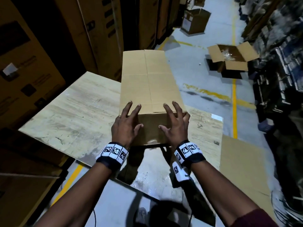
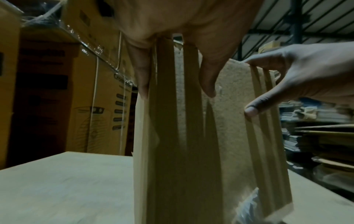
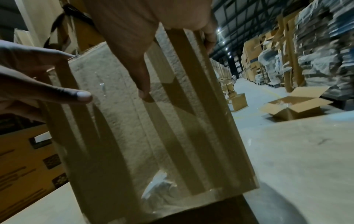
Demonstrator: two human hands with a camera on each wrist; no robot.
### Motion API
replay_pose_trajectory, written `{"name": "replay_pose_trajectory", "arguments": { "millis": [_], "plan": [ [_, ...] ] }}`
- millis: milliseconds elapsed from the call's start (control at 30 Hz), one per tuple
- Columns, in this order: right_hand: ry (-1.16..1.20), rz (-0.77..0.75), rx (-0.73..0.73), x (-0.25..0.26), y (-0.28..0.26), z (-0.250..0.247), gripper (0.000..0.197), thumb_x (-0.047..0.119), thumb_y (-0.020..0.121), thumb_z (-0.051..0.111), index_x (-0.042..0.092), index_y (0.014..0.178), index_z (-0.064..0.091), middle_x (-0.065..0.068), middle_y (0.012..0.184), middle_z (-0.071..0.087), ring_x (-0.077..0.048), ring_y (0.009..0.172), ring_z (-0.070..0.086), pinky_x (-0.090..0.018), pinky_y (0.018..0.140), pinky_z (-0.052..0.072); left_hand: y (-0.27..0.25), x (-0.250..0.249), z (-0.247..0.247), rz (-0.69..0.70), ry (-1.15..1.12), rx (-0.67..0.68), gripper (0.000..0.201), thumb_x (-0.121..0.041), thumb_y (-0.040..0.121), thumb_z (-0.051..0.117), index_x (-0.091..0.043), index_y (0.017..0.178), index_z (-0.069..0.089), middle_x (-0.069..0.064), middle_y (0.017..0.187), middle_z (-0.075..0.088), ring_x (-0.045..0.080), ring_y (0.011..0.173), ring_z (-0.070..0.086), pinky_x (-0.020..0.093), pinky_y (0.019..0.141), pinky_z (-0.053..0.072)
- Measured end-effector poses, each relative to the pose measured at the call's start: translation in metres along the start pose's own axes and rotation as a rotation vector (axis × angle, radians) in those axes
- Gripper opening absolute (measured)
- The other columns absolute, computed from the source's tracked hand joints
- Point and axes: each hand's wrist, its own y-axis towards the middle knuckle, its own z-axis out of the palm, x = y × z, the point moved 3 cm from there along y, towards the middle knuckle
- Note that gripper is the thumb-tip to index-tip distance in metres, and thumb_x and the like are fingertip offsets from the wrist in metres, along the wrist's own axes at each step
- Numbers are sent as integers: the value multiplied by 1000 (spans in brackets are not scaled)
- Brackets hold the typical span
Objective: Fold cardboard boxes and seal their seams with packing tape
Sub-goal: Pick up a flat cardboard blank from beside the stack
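A long plain cardboard box [image 1: 150, 79] lies on its side on the pale wooden table [image 1: 70, 115], its centre seam running away from me. At its near end my left hand [image 1: 129, 118] rests spread, fingers over the top edge and thumb on the end face. My right hand [image 1: 173, 118] mirrors it at the right corner. Neither hand holds anything else. In the left wrist view the end face [image 2: 226, 136] stands upright, with the right hand [image 2: 287, 78] at its corner. A crinkled patch of clear tape [image 3: 159, 184] shows low on that face.
Tall stacked cartons [image 1: 32, 63] wall off the left. On the floor to the right sits an open box [image 1: 229, 61], with another box [image 1: 195, 20] farther down the aisle. A flat cardboard sheet [image 1: 242, 169] lies at the table's right. Packed shelving [image 1: 278, 79] lines the right side.
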Motion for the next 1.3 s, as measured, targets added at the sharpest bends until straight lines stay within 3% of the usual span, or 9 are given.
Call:
{"name": "replay_pose_trajectory", "arguments": {
  "millis": [233, 433, 667, 833, 967, 1100, 1300],
  "plan": [
    [-112, 38, -19, -44, -11, -95, 101, 24, 69, 88, 40, 152, 34, 7, 163, 21, -41, 125, 33, -52, 102, 40, 25, -94, -17, 175, -62, 45, 74, -43, 81, 77, -45, 146, 42, -16, 158, 35, 28, 115, 64, 41, 82, 53],
    [-154, 115, -108, -139, -34, -178, 103, 26, 65, 89, 38, 152, 36, 6, 160, 27, -43, 124, 37, -51, 102, 38, 31, -215, 17, 317, -134, 82, 72, -41, 81, 78, -46, 145, 44, -16, 156, 37, 21, 125, 58, 41, 87, 49],
    [-192, 180, -242, -330, -77, -291, 101, 26, 65, 92, 35, 151, 41, 4, 158, 33, -43, 124, 38, -53, 108, 33, 18, -423, 116, 458, -122, 66, 73, -40, 81, 78, -44, 145, 44, -14, 157, 37, 26, 115, 64, 40, 81, 53],
    [-179, 231, -250, -504, -100, -370, 100, 23, 65, 93, 33, 150, 42, 2, 158, 33, -44, 123, 37, -53, 108, 32, 11, -594, 213, 469, -125, 109, 72, -39, 82, 78, -46, 145, 44, -16, 157, 36, 24, 115, 64, 37, 83, 53],
    [-144, 282, -217, -601, -109, -416, 98, 24, 67, 92, 33, 151, 41, 1, 158, 32, -43, 125, 36, -51, 111, 28, 21, -693, 262, 467, -104, 180, 72, -40, 81, 77, -49, 144, 43, -18, 156, 36, 24, 118, 63, 38, 85, 54],
    [-116, 304, -201, -661, -93, -435, 100, 23, 68, 92, 37, 151, 37, 5, 159, 29, -41, 126, 35, -55, 107, 35, 48, -746, 292, 481, -80, 229, 72, -41, 81, 77, -50, 144, 43, -19, 156, 36, 22, 119, 62, 39, 85, 55],
    [-129, 293, -143, -727, -30, -424, 102, 23, 71, 90, 38, 154, 32, 5, 161, 25, -39, 129, 32, -53, 107, 36, 121, -774, 341, 512, -62, 236, 72, -41, 81, 78, -47, 145, 45, -15, 155, 40, 18, 125, 58, 38, 84, 53]
  ]
}}
